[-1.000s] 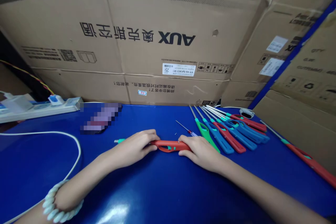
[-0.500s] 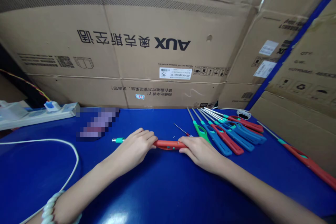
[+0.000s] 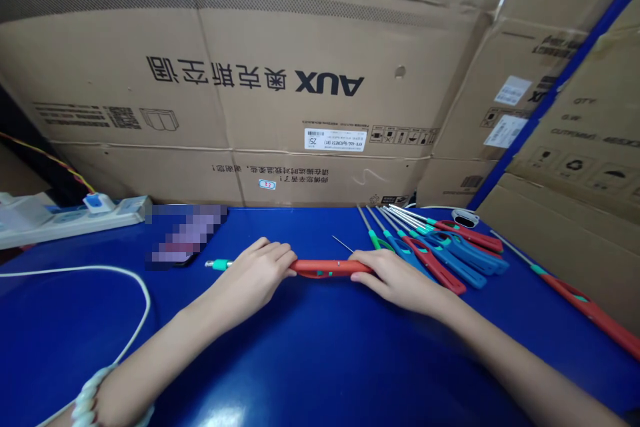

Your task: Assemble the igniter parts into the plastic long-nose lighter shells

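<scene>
A red long-necked lighter (image 3: 327,268) with teal trim lies sideways on the blue table (image 3: 310,360), its teal collar (image 3: 219,264) poking out to the left. My left hand (image 3: 257,272) is closed over the lighter's neck end. My right hand (image 3: 397,278) is closed on its handle end. A thin metal rod (image 3: 343,244) lies just behind my right hand.
A row of several blue, red and green lighters (image 3: 435,247) lies fanned at the right, with one more red lighter (image 3: 585,307) farther right. Large cardboard boxes (image 3: 280,80) wall the back and right. A white power strip (image 3: 75,217), a white cable (image 3: 140,293) and a blurred dark object (image 3: 183,237) lie at left.
Both hands have kept hold of the red lighter and shifted it slightly away from me; my right hand slid farther right along the handle, covering the thin rod's red end.
</scene>
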